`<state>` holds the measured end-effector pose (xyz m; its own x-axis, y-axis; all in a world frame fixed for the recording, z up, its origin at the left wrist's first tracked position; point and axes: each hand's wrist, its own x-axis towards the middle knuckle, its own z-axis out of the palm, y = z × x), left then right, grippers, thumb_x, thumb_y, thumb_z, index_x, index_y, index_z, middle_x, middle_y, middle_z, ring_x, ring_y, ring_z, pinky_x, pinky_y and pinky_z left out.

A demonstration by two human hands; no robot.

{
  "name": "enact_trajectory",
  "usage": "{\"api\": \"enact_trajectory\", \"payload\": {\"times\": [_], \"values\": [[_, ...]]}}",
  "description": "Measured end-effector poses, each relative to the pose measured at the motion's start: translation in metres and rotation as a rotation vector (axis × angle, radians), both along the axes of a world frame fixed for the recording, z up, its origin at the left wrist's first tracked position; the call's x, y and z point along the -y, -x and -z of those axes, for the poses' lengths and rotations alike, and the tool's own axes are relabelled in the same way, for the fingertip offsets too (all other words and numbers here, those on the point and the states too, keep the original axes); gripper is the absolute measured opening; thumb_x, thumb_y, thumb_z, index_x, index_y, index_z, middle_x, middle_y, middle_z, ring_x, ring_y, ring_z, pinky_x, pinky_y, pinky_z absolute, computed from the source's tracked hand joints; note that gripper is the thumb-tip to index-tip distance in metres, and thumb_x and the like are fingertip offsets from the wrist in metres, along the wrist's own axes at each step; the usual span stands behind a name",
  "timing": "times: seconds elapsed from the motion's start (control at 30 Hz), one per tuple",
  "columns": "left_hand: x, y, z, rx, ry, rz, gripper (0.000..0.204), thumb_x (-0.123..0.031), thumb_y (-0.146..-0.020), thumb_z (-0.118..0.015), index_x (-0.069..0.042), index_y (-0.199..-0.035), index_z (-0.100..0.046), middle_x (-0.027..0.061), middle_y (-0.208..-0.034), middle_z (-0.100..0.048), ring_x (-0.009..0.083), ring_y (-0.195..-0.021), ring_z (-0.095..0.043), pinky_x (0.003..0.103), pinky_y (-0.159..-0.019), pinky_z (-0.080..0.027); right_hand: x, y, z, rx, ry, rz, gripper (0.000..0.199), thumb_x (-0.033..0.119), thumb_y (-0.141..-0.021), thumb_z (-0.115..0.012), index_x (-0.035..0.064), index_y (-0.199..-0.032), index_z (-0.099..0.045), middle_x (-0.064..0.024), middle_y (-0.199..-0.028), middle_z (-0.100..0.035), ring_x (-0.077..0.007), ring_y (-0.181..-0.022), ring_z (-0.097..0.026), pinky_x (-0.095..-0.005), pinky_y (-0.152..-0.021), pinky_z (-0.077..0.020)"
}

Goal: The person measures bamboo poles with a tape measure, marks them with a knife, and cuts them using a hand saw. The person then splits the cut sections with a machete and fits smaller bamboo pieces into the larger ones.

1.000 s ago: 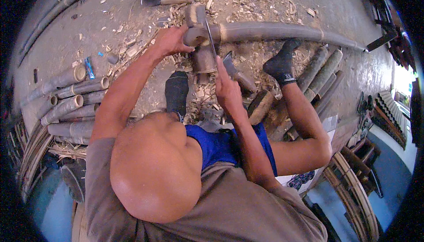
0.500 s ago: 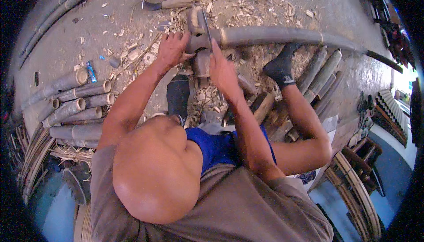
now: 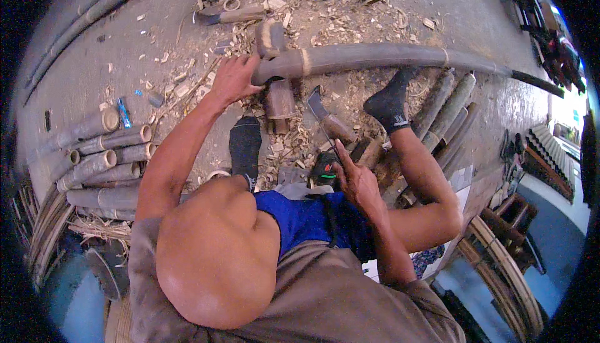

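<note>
Left hand lies palm-down, fingers spread, against the cut end of the long bamboo pole, which runs rightward across the concrete floor over a short stump. Right hand is closed around the handle of a chopping knife; its blade points up toward the pole, short of touching it. Wood chips lie scattered about the pole's end.

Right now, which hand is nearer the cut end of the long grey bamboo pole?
Left. The left hand rests beside the long grey bamboo pole at its cut end; the right hand is well below it, gripping a cleaver-like knife.
</note>
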<state>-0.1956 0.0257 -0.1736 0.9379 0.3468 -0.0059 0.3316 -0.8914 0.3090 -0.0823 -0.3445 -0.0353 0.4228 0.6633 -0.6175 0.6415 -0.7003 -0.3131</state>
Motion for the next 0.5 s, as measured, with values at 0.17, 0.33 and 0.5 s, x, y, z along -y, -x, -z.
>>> {"api": "enact_trajectory", "payload": {"times": [0.17, 0.33, 0.5], "values": [[-0.037, 0.022, -0.019, -0.065, 0.084, -0.001, 0.086, -0.042, -0.064, -0.088, -0.006, -0.133, -0.051, 0.0241, -0.118, -0.064, 0.0430, -0.111, -0.060, 0.052, -0.096, -0.046, 0.053, 0.004, 0.106, 0.281, -0.154, -0.214, 0.073, 0.025, -0.098, -0.056, 0.0172, -0.161, -0.019, -0.0289, -0.104, -0.068, -0.0467, -0.079, -0.069, -0.0539, -0.064, -0.0554], [-0.066, 0.077, -0.032, -0.050, 0.058, -0.029, 0.093, -0.038, -0.062, -0.089, -0.006, -0.139, -0.050, 0.0242, -0.119, -0.064, 0.0424, -0.112, -0.060, 0.049, -0.099, -0.046, 0.022, 0.012, 0.112, 0.264, 0.099, -0.242, 0.072, 0.013, -0.093, -0.051, 0.0109, -0.160, -0.022, -0.0248, -0.092, -0.070, -0.0379, -0.071, -0.071, -0.0506, -0.058, -0.0563], [-0.110, 0.165, -0.019, -0.166, 0.103, -0.050, 0.092, -0.032, -0.062, -0.090, -0.005, -0.140, -0.049, 0.0224, -0.124, -0.062, 0.0416, -0.115, -0.059, 0.047, -0.100, -0.047, -0.003, -0.043, 0.120, 0.146, 0.082, -0.243, 0.050, 0.026, -0.097, -0.052, 0.0106, -0.144, -0.047, -0.0219, -0.085, -0.070, -0.0379, -0.069, -0.070, -0.0511, -0.058, -0.0562]]}}
